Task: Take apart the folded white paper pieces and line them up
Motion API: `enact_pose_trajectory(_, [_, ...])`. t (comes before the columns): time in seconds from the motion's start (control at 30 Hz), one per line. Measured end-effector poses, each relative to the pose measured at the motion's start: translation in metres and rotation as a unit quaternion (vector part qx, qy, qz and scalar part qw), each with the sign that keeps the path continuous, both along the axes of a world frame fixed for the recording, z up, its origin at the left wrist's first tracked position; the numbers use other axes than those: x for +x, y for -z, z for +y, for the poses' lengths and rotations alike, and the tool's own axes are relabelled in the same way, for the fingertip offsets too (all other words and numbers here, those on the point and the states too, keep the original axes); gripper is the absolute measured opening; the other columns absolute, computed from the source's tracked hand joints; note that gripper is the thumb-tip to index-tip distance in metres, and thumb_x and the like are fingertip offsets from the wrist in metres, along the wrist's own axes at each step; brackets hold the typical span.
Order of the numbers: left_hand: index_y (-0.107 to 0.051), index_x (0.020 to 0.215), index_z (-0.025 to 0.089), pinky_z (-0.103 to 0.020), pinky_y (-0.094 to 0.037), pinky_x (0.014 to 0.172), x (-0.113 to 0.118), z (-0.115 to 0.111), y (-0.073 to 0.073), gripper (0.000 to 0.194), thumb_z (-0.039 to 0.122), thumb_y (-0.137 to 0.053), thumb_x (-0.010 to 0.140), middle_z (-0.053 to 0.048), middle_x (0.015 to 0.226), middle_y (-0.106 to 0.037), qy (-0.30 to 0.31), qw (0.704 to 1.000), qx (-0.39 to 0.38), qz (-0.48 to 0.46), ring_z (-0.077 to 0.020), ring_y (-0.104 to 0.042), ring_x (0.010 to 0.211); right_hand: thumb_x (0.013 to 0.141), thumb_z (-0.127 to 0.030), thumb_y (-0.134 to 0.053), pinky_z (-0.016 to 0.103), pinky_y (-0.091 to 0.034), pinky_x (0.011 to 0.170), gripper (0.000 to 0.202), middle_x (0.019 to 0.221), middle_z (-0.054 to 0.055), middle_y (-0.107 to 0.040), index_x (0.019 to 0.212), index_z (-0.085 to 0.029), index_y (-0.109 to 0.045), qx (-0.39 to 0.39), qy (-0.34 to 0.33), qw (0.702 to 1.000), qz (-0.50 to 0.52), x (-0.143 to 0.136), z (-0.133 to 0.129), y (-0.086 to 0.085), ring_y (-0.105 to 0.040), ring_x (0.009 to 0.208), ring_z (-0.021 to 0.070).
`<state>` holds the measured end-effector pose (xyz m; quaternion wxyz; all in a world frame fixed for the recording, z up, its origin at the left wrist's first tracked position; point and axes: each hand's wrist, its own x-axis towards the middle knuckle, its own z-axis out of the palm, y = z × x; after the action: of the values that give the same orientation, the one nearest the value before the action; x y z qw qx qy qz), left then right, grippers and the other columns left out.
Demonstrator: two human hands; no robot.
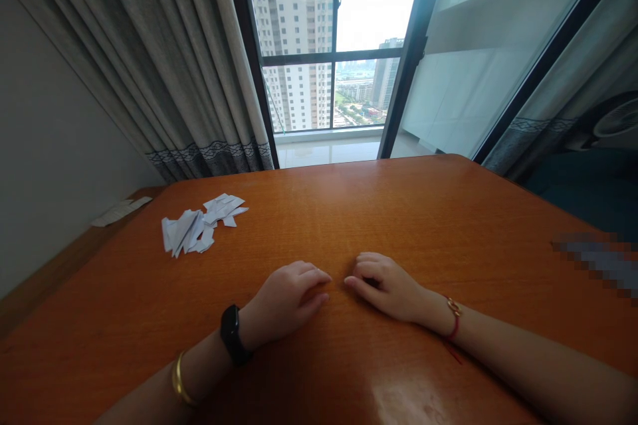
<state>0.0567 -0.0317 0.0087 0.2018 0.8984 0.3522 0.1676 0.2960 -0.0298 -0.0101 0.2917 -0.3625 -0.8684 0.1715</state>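
My left hand rests on the orange-brown wooden table, its thumb and fingers slightly apart with nothing between them. A black band and a gold bangle circle that arm. Just to the right, not touching it, my right hand lies on the tabletop with fingers loosely curled and a gap at the thumb; no object shows in it. It wears a red cord bracelet. Torn or folded white paper pieces lie in a loose pile beyond my left hand, at the table's left.
A paper sheet lies on a ledge along the left wall. Grey curtains and a glass door stand past the far table edge. A pixelated patch covers something at the right edge. A fan is at the far right.
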Motion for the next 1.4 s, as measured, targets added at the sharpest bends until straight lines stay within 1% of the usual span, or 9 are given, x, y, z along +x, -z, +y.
enact_pose_trajectory(0.4, [-0.061,0.110,0.020,-0.031,-0.046,0.086,0.0010,-0.0015,-0.0029,0.023,0.022,-0.055,0.088,-0.004,0.102,-0.065,0.001,1.000,0.000,0.009,-0.0190,-0.058,0.094,0.093,-0.030,-0.050,0.025,-0.036,0.062,0.035,0.064,0.000,-0.052,0.061,-0.017,-0.050,0.000,-0.002,1.000,0.001,-0.0002,0.0008,0.0002,-0.047,0.062,0.0121])
enact_pose_trajectory(1.4, [-0.062,0.111,0.021,-0.032,-0.047,0.087,0.0005,-0.0008,-0.0019,0.024,0.023,-0.055,0.088,-0.005,0.103,-0.065,0.005,1.000,0.010,0.012,-0.0193,-0.058,0.095,0.093,-0.030,-0.050,0.026,-0.037,0.061,0.035,0.063,0.000,-0.052,0.061,-0.018,-0.051,0.010,-0.003,1.000,0.000,-0.0001,0.0008,-0.0008,-0.046,0.061,0.0125])
